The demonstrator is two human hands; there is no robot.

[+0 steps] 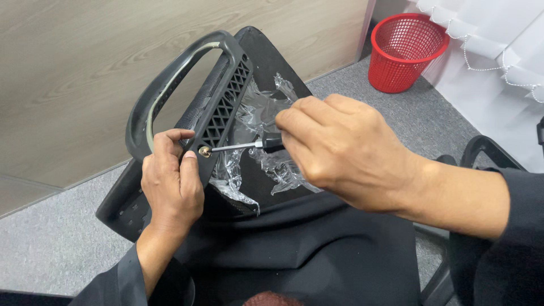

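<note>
We have the black plastic armrest (187, 85) upright against the black chair seat (266, 62), which lies tipped on our lap with its underside facing us. The armrest is a closed loop: smooth curved bar on the outside, a pale strip along the inner edge, and a ribbed lattice mounting plate (226, 105) with diamond-shaped cells on the seat side. Torn clear plastic wrap (266, 141) clings crumpled to the seat just beside the plate.

Left hand (170, 184) is closed around the lower end of the armrest, thumb and fingers wrapped on the bracket, right next to a brass-coloured bolt (204, 151) seated in the plate's bottom corner.

Right hand (340, 150) is fisted tight on a screwdriver (249, 145); the black handle is mostly hidden in the palm, the shiny shaft runs level, tip touching the bolt head.

A red mesh wastebasket (405, 51) stands well apart on the grey carpet floor (51, 243), near a white curtain (498, 51). A wood-grain wall panel (73, 73) is behind the armrest.
</note>
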